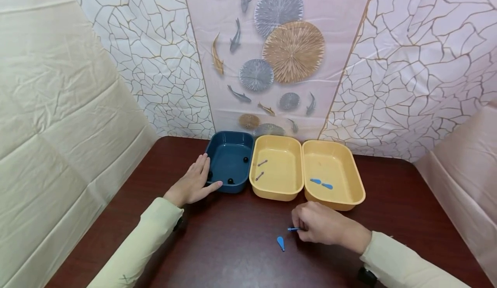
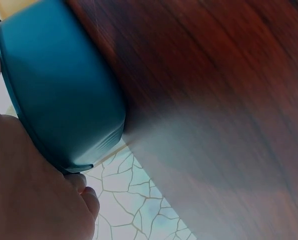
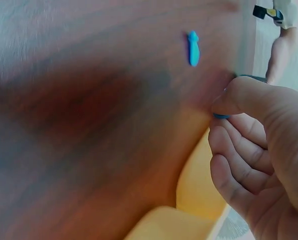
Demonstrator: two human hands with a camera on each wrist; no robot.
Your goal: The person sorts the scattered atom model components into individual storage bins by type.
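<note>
My left hand [image 1: 194, 180] lies with straight fingers on the left rim of a dark blue bin [image 1: 229, 150], its thumb over the near edge. Several small black balls [image 1: 246, 159] are in that bin. My right hand [image 1: 320, 224] pinches a small blue teardrop-shaped piece [image 1: 293, 229] just above the table, in front of the right yellow bin [image 1: 359, 184]. Most of the pinched piece is hidden by the fingers. A like blue piece [image 1: 281, 243] lies on the table near this hand; the right wrist view also shows this loose piece [image 3: 193, 48].
Between the other bins stands a middle yellow bin [image 1: 276, 195] with two small purple dumbbell-shaped pieces [image 1: 262, 163]. Two blue teardrop pieces [image 1: 327, 186] lie in the right yellow bin. All three bins stand side by side on the dark wooden table [image 1: 225, 245], before a patterned cloth [image 1: 272, 107].
</note>
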